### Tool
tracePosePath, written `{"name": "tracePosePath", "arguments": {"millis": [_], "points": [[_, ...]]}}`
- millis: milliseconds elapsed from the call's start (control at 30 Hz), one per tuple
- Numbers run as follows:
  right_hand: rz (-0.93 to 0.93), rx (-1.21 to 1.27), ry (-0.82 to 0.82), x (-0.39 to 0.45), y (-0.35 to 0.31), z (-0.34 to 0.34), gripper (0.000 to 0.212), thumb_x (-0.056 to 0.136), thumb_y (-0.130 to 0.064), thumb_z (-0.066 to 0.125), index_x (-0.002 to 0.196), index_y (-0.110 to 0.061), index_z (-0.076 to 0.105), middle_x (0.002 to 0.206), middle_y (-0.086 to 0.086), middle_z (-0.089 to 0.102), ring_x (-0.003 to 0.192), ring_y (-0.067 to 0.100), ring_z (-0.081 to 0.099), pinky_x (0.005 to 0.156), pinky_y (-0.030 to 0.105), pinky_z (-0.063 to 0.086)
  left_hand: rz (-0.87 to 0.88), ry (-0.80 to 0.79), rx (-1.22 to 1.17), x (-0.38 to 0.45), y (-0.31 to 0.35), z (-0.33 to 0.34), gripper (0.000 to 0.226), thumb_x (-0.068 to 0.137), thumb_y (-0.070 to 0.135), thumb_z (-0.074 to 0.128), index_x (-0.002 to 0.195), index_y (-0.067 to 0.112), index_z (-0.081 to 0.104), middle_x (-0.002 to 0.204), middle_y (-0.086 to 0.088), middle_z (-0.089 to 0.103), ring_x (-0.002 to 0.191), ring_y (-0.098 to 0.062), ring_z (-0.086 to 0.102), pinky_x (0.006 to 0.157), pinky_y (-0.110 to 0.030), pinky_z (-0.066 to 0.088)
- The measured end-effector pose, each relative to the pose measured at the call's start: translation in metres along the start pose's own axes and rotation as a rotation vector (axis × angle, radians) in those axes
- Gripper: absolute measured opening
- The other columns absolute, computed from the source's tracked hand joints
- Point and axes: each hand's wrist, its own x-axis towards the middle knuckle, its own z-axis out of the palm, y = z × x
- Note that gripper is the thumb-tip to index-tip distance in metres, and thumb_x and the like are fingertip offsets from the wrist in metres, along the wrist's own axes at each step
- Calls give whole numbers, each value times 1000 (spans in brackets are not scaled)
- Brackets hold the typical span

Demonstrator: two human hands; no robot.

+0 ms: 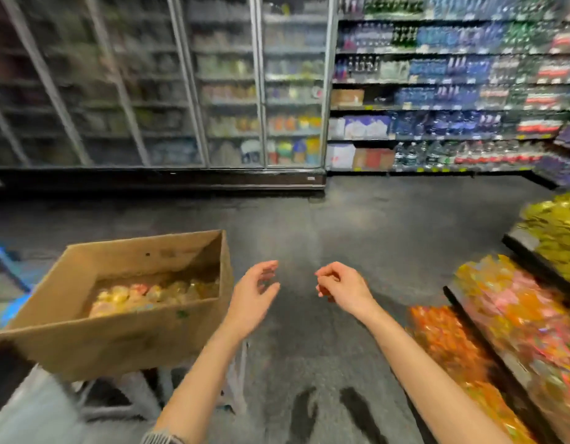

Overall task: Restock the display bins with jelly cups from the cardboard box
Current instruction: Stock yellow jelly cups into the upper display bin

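I see one cardboard box (117,315), open on top, its long side running left to right. The jelly cups (149,294) inside are too blurred to count. The box stands just left of my left hand (253,294), which is open and holds nothing. My right hand (339,285) is loosely curled and also holds nothing. Three display bins (514,315) are at my right.

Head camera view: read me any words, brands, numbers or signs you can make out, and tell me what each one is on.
No text can be read; the frame is motion-blurred.
Cardboard box: dark smudges on its walls, no legible print.
Jelly cups in the box: lids blurred.
Display bins: wrappers show only colour.
Shelf packs and price strips: too blurred.
Cooler doors: products behind the glass unreadable; a small pale tag on the base is too small to read.
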Motion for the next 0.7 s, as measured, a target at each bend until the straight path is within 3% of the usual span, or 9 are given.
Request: {"name": "tracePosePath", "arguments": {"millis": [133,267,367,467,600,700], "points": [[-147,-166,-180,61,-44,93,17,90,-7,57,79,-20,58,65,-4,62,52,-3,56,62,19,45,-50,183,28,18,-46,-88,38,87,0,62,122,14,57,114,10,59,100,4,54,85,-2,39],[-236,-222,-366,116,-85,186,15,89,-9,60,82,-22,60,73,1,64,57,-2,59,57,16,46,-147,291,67,37,-97,-156,38,88,0,62,116,24,55,112,10,59,105,-3,56,96,-15,43],[-302,-255,-461,154,-115,250,15,85,-10,65,82,-24,62,65,-6,59,66,11,57,65,23,44,-220,330,120,56,-130,-201,40,87,2,63,114,30,54,112,9,60,108,-5,56,91,-5,39],[-369,-291,-517,189,-142,306,19,83,-10,68,78,-27,60,62,-11,55,66,13,55,66,24,43,-268,370,162,77,-160,-243,39,85,3,65,114,27,58,109,10,64,105,-3,58,95,-12,42],[-377,-331,-621,233,-159,380,18,82,-12,64,75,-28,59,64,-9,58,72,19,61,74,36,52,-343,452,182,96,-194,-292,32,87,10,65,112,29,59,105,14,62,104,-2,58,82,0,36],[-366,-379,-690,255,-165,432,9,84,-12,63,85,-21,62,70,-7,59,71,15,58,75,32,51,-384,505,178,99,-218,-321,26,89,11,63,106,30,59,103,15,62,101,0,56,82,1,35]]}}
